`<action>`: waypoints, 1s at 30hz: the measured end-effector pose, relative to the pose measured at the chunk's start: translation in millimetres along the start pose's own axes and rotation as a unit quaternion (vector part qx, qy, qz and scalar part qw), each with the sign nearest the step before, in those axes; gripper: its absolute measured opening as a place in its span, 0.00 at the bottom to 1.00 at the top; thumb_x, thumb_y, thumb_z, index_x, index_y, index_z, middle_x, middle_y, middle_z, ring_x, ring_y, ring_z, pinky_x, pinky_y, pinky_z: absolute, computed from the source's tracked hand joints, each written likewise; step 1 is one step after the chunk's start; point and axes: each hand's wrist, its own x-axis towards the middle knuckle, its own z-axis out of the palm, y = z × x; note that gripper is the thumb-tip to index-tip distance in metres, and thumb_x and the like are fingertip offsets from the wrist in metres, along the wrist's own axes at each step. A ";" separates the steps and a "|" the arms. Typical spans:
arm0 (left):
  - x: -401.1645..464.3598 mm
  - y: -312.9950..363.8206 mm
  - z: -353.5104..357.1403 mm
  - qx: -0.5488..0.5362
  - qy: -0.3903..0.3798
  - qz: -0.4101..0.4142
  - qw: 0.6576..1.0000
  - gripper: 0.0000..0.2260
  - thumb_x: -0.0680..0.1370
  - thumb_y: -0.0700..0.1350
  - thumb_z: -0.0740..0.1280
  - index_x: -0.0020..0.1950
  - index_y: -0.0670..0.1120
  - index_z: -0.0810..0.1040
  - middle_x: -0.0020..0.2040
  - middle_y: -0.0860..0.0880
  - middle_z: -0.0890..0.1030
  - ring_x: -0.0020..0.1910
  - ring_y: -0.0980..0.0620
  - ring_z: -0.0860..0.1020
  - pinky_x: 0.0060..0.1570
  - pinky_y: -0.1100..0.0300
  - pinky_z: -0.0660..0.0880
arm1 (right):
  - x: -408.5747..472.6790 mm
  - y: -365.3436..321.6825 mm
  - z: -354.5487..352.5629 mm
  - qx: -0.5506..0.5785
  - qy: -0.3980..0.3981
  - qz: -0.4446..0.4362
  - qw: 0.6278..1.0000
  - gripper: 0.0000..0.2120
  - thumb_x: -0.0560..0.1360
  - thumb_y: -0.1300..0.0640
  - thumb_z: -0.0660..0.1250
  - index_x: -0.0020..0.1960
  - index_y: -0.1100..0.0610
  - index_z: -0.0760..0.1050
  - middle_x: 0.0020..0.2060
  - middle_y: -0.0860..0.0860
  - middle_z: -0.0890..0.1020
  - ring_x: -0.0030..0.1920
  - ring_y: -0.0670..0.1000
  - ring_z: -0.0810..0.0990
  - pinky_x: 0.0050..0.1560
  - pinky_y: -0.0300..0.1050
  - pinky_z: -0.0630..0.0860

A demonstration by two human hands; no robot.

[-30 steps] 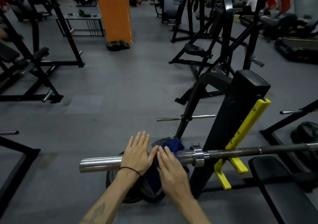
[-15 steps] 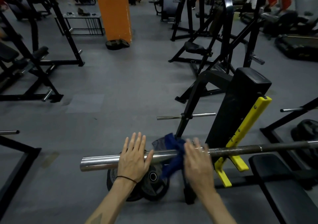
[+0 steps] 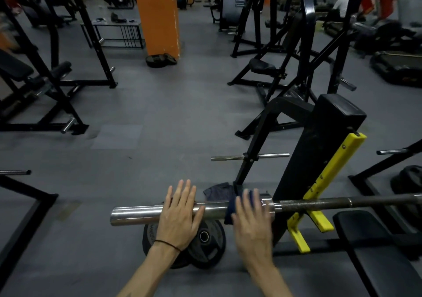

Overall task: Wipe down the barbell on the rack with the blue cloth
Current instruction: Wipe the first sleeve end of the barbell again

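Chrome sleeve: polished end of the barbell [image 3: 228, 208] runs left to right across the lower frame; the darker shaft goes on to the right edge.
Left hand [image 3: 179, 219]: flat on top of the sleeve near its free end, fingers straight and slightly spread, curled round nothing; thin black band on the wrist.
Right hand [image 3: 252, 220]: flat, fingers straight, pressing the blue cloth [image 3: 229, 212] onto the sleeve just inside the collar; motion-blurred, so finer finger detail cannot be read.
Hands, relation: apart, both palm-down on the sleeve, a bare stretch of chrome between them.
Blue cloth: draped over the sleeve under the right hand's fingers; a dark fold hangs at the hand's left edge, a greyer part shows behind the bar.
Bar support: shaft rests in the yellow hook [image 3: 318, 216] on the black rack upright [image 3: 319, 159], right of the right hand.
Below bar: two black weight plates [image 3: 205, 239] on the floor, partly hidden by the left forearm.
Near right: black padded bench [image 3: 376, 251] under the shaft.
Mid distance: chrome plate peg [image 3: 250, 156] on the rack frame; grey floor [image 3: 159, 114].
Far: orange pillar [image 3: 157, 16] with a dark object at its base; black machine frames left and right; blurred figure at top right.
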 end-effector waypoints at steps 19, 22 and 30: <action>13.2 -3.4 3.6 -0.018 -0.003 -0.025 1.000 0.30 0.85 0.61 0.48 0.73 0.42 0.74 0.73 0.43 0.74 0.75 0.43 0.69 0.73 0.44 0.62 | -4.3 30.2 -6.8 -0.007 -0.017 -0.036 0.999 0.22 0.85 0.55 0.53 0.74 0.62 0.71 0.77 0.56 0.67 0.79 0.56 0.62 0.78 0.57 0.58; 19.7 0.5 5.5 -0.019 -0.016 -0.053 0.998 0.31 0.83 0.62 0.49 0.71 0.42 0.77 0.71 0.43 0.76 0.73 0.42 0.72 0.73 0.45 0.62 | -14.5 -8.3 5.4 0.050 -0.006 -0.003 0.999 0.22 0.84 0.55 0.55 0.74 0.63 0.70 0.77 0.58 0.67 0.79 0.58 0.61 0.80 0.54 0.53; 18.7 -2.8 -0.6 -0.037 -0.036 -0.030 0.998 0.34 0.85 0.61 0.43 0.68 0.41 0.79 0.69 0.42 0.78 0.71 0.43 0.74 0.73 0.45 0.63 | -5.2 37.9 -7.6 0.020 0.011 0.003 1.000 0.22 0.84 0.56 0.55 0.75 0.64 0.70 0.77 0.57 0.67 0.78 0.57 0.64 0.80 0.57 0.56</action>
